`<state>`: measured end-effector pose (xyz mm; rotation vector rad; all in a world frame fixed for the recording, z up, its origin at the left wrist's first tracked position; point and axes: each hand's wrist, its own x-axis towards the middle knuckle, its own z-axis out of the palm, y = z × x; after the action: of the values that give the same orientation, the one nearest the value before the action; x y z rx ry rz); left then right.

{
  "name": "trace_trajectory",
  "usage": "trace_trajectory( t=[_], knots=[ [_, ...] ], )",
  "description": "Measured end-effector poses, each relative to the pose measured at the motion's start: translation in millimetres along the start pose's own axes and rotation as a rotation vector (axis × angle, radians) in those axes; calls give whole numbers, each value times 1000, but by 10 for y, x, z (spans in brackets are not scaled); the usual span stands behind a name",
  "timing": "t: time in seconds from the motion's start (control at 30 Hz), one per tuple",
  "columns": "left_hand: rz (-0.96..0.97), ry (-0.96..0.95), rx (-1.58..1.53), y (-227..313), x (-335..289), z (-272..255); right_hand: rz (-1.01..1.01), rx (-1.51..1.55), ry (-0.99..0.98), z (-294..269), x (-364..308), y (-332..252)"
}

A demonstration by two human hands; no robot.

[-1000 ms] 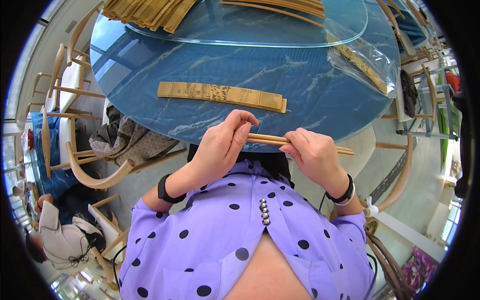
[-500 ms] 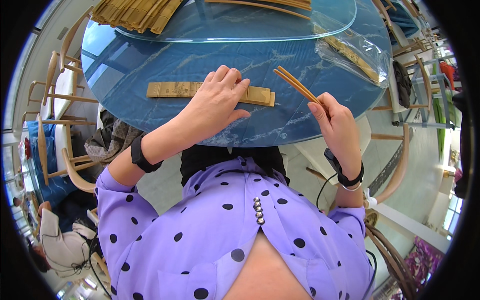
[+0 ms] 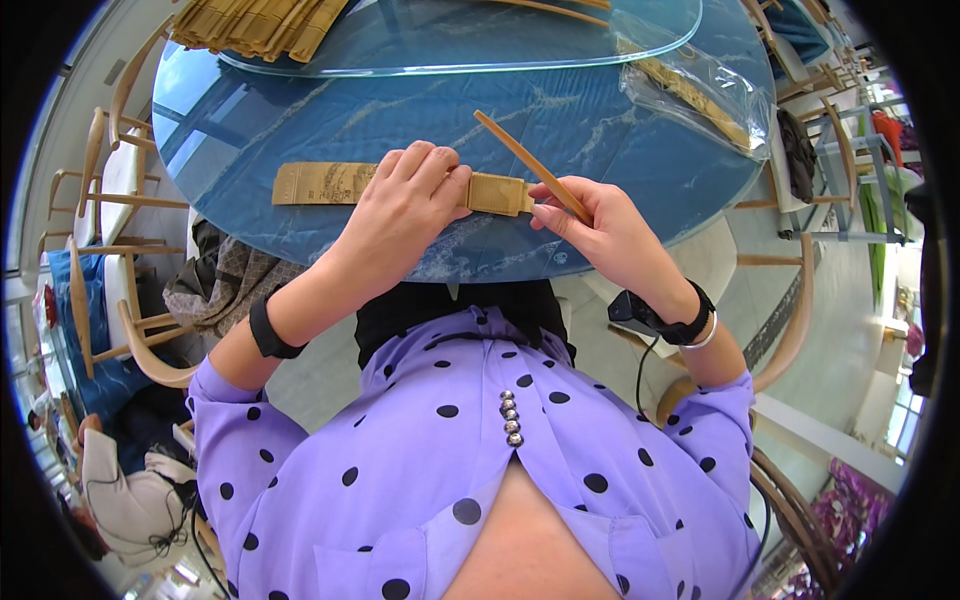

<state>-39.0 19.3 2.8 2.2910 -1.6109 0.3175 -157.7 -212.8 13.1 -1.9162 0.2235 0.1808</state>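
Observation:
A long tan paper chopstick sleeve (image 3: 320,184) lies flat across the near part of the blue table. Curled over its middle, my left hand (image 3: 405,205) presses it down and grips it. My right hand (image 3: 610,225) is closed round a pair of brown wooden chopsticks (image 3: 520,150), which slant up to the left above the sleeve; seen almost in line, they look like one stick. My right thumb and fingertips touch the sleeve's right end, where a small flap sticks out. Part of the sleeve is hidden under my left fingers.
On the raised glass turntable (image 3: 420,68) lie a heap of tan sleeves (image 3: 260,25) and several loose chopsticks (image 3: 555,10). A clear plastic bag (image 3: 715,90) holding a tan sleeve lies at the right. Wooden chairs (image 3: 150,340) flank the blue marbled table (image 3: 330,110).
My right hand has moved left with the chopsticks to the sleeve's right end and now touches it. The chopsticks' tips have swung left over the sleeve. My left hand stays on the sleeve.

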Motion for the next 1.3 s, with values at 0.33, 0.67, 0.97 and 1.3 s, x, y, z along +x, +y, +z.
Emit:
trace_trajectory(
  t=[0.33,0.67,0.97,1.3],
  knots=[
    [-10,129,-96,69,-112,-33,96,246,-110,82,48,-174],
    [74,120,49,21,-68,150,67,13,-48,53,101,-55],
    [-8,138,-229,-162,-16,212,-6,-156,116,84,70,-175],
    [135,116,-144,-107,93,49,-26,272,-11,140,30,-94]
  ],
)
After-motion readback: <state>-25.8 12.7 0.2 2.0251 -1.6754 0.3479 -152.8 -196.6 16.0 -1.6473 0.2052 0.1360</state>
